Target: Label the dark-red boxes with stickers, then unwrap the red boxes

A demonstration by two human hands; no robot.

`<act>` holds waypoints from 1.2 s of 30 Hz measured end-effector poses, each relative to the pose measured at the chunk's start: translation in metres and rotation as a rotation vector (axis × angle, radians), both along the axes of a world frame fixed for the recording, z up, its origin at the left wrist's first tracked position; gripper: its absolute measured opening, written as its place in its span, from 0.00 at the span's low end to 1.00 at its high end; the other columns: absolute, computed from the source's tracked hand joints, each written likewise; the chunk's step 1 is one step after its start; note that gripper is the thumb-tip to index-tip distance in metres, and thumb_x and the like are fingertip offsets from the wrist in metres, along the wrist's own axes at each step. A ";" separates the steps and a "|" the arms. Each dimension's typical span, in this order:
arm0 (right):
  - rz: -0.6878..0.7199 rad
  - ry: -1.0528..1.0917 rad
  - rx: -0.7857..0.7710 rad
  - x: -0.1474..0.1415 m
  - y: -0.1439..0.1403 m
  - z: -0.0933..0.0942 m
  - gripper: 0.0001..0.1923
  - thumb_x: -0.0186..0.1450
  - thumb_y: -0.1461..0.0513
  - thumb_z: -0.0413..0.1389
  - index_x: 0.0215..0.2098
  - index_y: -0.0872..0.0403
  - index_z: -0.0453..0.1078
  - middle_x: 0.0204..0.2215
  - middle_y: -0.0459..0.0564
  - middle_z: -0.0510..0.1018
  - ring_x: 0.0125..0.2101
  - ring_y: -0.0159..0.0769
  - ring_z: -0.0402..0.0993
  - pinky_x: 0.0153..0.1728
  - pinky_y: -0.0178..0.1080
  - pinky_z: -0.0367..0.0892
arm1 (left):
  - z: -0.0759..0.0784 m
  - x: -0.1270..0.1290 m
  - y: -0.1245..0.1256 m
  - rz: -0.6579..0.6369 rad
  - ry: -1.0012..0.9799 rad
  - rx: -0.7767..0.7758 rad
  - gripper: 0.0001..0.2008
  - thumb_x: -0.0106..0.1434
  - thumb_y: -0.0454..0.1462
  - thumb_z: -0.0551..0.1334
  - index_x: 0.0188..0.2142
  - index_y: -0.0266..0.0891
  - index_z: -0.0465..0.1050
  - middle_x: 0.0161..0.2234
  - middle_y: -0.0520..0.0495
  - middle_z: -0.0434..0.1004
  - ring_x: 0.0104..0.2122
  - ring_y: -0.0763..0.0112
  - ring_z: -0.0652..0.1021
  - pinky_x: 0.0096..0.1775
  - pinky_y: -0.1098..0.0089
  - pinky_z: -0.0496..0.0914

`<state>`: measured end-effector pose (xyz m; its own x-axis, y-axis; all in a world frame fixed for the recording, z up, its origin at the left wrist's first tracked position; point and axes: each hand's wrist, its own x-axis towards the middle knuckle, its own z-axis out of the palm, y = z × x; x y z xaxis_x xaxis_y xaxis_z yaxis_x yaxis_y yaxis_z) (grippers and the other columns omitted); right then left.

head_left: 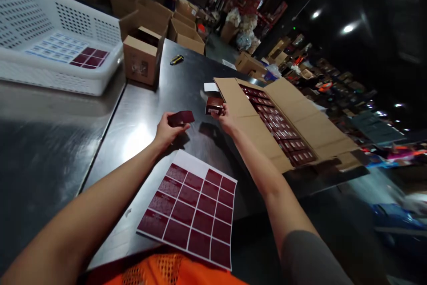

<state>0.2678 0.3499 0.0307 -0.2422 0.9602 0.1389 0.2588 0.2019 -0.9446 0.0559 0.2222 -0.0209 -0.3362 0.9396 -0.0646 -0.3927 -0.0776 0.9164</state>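
Between the thumb and fingers of my left hand point(167, 130) is a dark maroon sticker point(182, 118), held above the metal table. My right hand point(225, 118) grips a small dark red box point(214, 105) with a pale label on its near side, close to the open carton's left flap. Nearer my body lies a sheet of maroon stickers point(191, 211), set in rows on white backing, with a bare white patch at its far edge. The large open carton point(255, 127) on the right contains rows of small dark red boxes point(278, 120).
A white perforated basket point(96, 81) at the left holds printed sheets. Beside it stands an open cardboard box point(140, 60). A yellow-and-black cutter point(176, 59) and a white paper piece point(211, 87) lie on the metal table point(187, 80). More cartons stand behind.
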 end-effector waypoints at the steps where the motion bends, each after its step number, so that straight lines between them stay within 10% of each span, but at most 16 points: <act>1: 0.012 -0.042 -0.011 -0.002 0.003 -0.005 0.30 0.47 0.53 0.69 0.41 0.47 0.59 0.38 0.42 0.79 0.42 0.34 0.76 0.50 0.41 0.72 | 0.000 -0.001 -0.001 0.040 0.112 0.001 0.32 0.37 0.39 0.80 0.40 0.42 0.69 0.35 0.52 0.77 0.37 0.67 0.79 0.39 0.68 0.74; 7: -0.092 -0.307 0.007 -0.006 0.013 -0.034 0.30 0.40 0.59 0.73 0.36 0.51 0.64 0.47 0.54 0.75 0.59 0.52 0.63 0.64 0.60 0.54 | 0.002 -0.006 -0.003 0.019 0.427 -0.007 0.29 0.41 0.40 0.78 0.41 0.42 0.71 0.37 0.49 0.79 0.38 0.63 0.78 0.41 0.64 0.72; 12: -0.174 -0.376 0.046 0.000 0.006 -0.037 0.46 0.36 0.57 0.74 0.52 0.52 0.64 0.61 0.62 0.64 0.66 0.61 0.52 0.67 0.65 0.43 | -0.001 -0.004 -0.001 -0.062 0.519 0.010 0.34 0.40 0.40 0.79 0.46 0.42 0.71 0.39 0.47 0.79 0.41 0.60 0.79 0.45 0.61 0.73; 16: -0.018 -0.276 0.248 0.012 -0.034 -0.022 0.56 0.43 0.49 0.73 0.63 0.51 0.55 0.65 0.62 0.59 0.66 0.55 0.56 0.66 0.60 0.52 | -0.005 -0.001 0.000 -0.054 0.682 0.096 0.33 0.38 0.39 0.81 0.45 0.41 0.73 0.43 0.45 0.78 0.42 0.58 0.78 0.47 0.59 0.73; 20: 0.319 -0.280 0.309 0.016 -0.090 -0.010 0.45 0.52 0.48 0.71 0.63 0.49 0.62 0.60 0.59 0.70 0.53 0.49 0.72 0.51 0.51 0.72 | -0.005 0.008 -0.004 -0.041 0.841 0.153 0.33 0.39 0.40 0.81 0.45 0.40 0.74 0.44 0.43 0.77 0.44 0.57 0.77 0.47 0.59 0.73; 23: 0.294 -0.251 0.304 0.012 -0.113 -0.010 0.33 0.56 0.49 0.69 0.57 0.47 0.71 0.49 0.54 0.78 0.40 0.42 0.77 0.42 0.47 0.76 | -0.005 0.016 -0.010 -0.080 0.851 0.145 0.33 0.39 0.41 0.80 0.46 0.41 0.75 0.42 0.44 0.78 0.43 0.57 0.77 0.45 0.61 0.73; 29: 0.219 -0.125 0.264 0.034 -0.104 -0.019 0.23 0.58 0.54 0.68 0.51 0.47 0.77 0.47 0.51 0.81 0.38 0.40 0.78 0.46 0.49 0.76 | 0.000 0.016 -0.014 -0.278 0.753 0.031 0.26 0.49 0.41 0.75 0.48 0.43 0.78 0.38 0.51 0.80 0.24 0.75 0.71 0.30 0.70 0.68; 36: 0.405 -0.202 0.200 0.047 -0.094 -0.025 0.26 0.56 0.61 0.67 0.53 0.48 0.75 0.45 0.50 0.81 0.36 0.40 0.79 0.43 0.45 0.75 | 0.013 0.019 -0.020 -0.218 0.815 0.208 0.22 0.47 0.41 0.78 0.43 0.46 0.82 0.37 0.51 0.73 0.26 0.75 0.70 0.30 0.70 0.68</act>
<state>0.3153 0.2557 0.0053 -0.6313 0.7429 0.2224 0.2960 0.4960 -0.8163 0.0749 0.2019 -0.0074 -0.0144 0.9545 0.2979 0.3545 -0.2737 0.8941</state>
